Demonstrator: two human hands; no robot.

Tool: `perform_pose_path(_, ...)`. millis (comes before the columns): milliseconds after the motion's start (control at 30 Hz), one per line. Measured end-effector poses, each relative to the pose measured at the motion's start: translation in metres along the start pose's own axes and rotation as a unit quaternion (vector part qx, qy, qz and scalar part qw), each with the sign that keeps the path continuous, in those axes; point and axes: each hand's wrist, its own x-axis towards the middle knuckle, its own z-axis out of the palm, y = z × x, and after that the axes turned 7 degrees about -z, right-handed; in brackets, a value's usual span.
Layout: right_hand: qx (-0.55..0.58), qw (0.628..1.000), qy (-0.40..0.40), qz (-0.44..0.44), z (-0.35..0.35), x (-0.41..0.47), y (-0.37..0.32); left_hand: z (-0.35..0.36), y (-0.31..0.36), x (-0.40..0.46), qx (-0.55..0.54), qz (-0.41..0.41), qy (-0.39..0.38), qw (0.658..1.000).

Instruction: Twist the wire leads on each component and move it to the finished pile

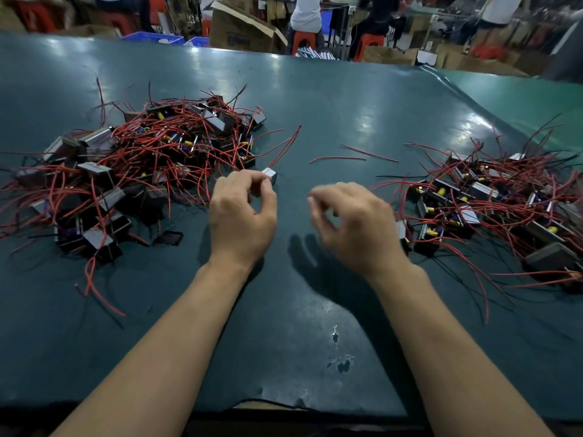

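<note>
Just left of the frame's centre, the left hand (242, 207) pinches a small metal-cased component (269, 175) between curled fingers and thumb, holding it low over the dark green table mat (315, 99). Its two red leads (285, 146) run up and to the right from the casing, lying close side by side; whether they are already twisted together cannot be told from this view. The right hand (350, 222), a little right of centre, is blurred, its fingers loosely curled with thumb and forefinger near each other, and nothing can be seen in it; it stands apart from the component and its leads.

At the left of the frame lies a large heap of components (135, 171), boxy parts tangled in red and a few black wires. At the right edge lies a second heap (492, 209), somewhat flatter and spread wide. Which of the two is the finished pile cannot be settled from the picture alone. Since the held piece sits just beside the left heap, it has probably been drawn from there, which would make the right heap the finished one, though that is only a judgement.

Either way, both heaps are sizeable, so the job looks to be somewhere in its middle, with many pieces left. Two loose red wire offcuts (353, 156) lie on the mat between the heaps, above the hands.
</note>
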Motion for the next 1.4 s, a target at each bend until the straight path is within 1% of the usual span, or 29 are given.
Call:
perform_pose_path(33, -0.007, 0.997, -0.068, 0.039, 0.007, -0.003, 0.001, 0.000, 0.000, -0.001, 0.020, 0.018, 0.005, 1.000)
perform_pose_path(67, -0.026, 0.989, -0.114, 0.094, 0.011, -0.004, 0.009, -0.001, 0.000, 0.000, 0.037, 0.027, 0.004, 0.999)
perform_pose_path(100, -0.042, 0.977, -0.141, 0.153, 0.011, -0.005, 0.022, -0.001, -0.001, 0.000, 0.050, 0.029, -0.010, 0.998)
perform_pose_path(133, -0.047, 0.965, -0.149, 0.210, 0.008, -0.006, 0.034, 0.000, -0.002, 0.000, 0.064, 0.028, -0.035, 0.997)
perform_pose_path(233, -0.062, 0.937, -0.078, 0.336, -0.006, -0.009, 0.067, 0.006, -0.007, 0.002, 0.135, 0.030, -0.129, 0.982)
perform_pose_path(300, -0.073, 0.918, -0.062, 0.386, -0.010, -0.012, 0.078, 0.010, -0.009, 0.004, 0.194, -0.010, -0.191, 0.962)
perform_pose_path(367, -0.073, 0.915, -0.063, 0.391, -0.009, -0.014, 0.082, 0.014, -0.013, 0.007, 0.228, -0.056, -0.236, 0.943)
perform_pose_path(433, -0.060, 0.930, -0.042, 0.361, -0.009, -0.012, 0.079, 0.016, -0.016, 0.007, 0.243, -0.051, -0.240, 0.939)
perform_pose_path(500, -0.030, 0.952, -0.007, 0.306, -0.006, -0.010, 0.069, 0.014, -0.015, 0.007, 0.207, -0.039, -0.191, 0.959)
perform_pose_path(567, 0.018, 0.967, 0.009, 0.252, -0.003, -0.008, 0.054, 0.010, -0.012, 0.008, 0.143, -0.041, -0.134, 0.980)
perform_pose_path(633, 0.088, 0.973, 0.000, 0.215, 0.004, -0.006, 0.036, 0.007, -0.008, 0.007, 0.097, -0.028, -0.113, 0.988)
perform_pose_path(667, 0.139, 0.967, -0.010, 0.215, 0.009, -0.006, 0.027, 0.005, -0.005, 0.005, 0.080, -0.010, -0.108, 0.991)
perform_pose_path(700, 0.201, 0.951, -0.023, 0.234, 0.012, -0.004, 0.020, 0.003, -0.002, 0.003, 0.066, 0.017, -0.104, 0.992)
perform_pose_path(767, 0.321, 0.900, -0.045, 0.291, 0.017, -0.001, 0.011, 0.000, 0.004, -0.003, 0.037, 0.085, -0.115, 0.989)
perform_pose_path(800, 0.362, 0.878, -0.036, 0.311, 0.018, 0.001, 0.010, -0.001, 0.006, -0.005, 0.021, 0.117, -0.128, 0.985)
perform_pose_path(867, 0.430, 0.834, 0.017, 0.344, 0.016, 0.003, 0.016, -0.003, 0.007, -0.007, 0.000, 0.157, -0.143, 0.977)
perform_pose_path(933, 0.469, 0.796, 0.058, 0.379, 0.012, 0.002, 0.021, -0.003, 0.007, -0.006, -0.010, 0.161, -0.124, 0.979)
perform_pose_path(1000, 0.473, 0.778, 0.081, 0.406, 0.012, 0.000, 0.025, -0.004, 0.005, -0.004, 0.001, 0.128, -0.065, 0.990)
perform_pose_path(1033, 0.458, 0.782, 0.090, 0.413, 0.013, -0.001, 0.026, -0.004, 0.003, -0.002, 0.021, 0.098, -0.030, 0.995)
perform_pose_path(1067, 0.434, 0.795, 0.101, 0.411, 0.015, -0.002, 0.027, -0.005, 0.000, 0.000, 0.052, 0.062, 0.001, 0.997)
perform_pose_path(1133, 0.366, 0.846, 0.116, 0.370, 0.015, -0.006, 0.031, -0.007, -0.007, 0.007, 0.137, -0.002, 0.050, 0.989)
perform_pose_path(1167, 0.339, 0.872, 0.106, 0.337, 0.013, -0.008, 0.032, -0.010, -0.012, 0.012, 0.177, -0.026, 0.068, 0.982)
perform_pose_path(1233, 0.300, 0.919, 0.045, 0.251, 0.009, -0.013, 0.030, -0.017, -0.021, 0.020, 0.228, -0.074, 0.084, 0.967)
perform_pose_path(1300, 0.254, 0.951, -0.004, 0.174, 0.007, -0.017, 0.026, -0.023, -0.030, 0.026, 0.256, -0.118, 0.065, 0.957)
perform_pose_path(1400, 0.220, 0.962, -0.032, 0.158, 0.006, -0.019, 0.025, -0.022, -0.039, 0.028, 0.325, -0.160, -0.035, 0.931)
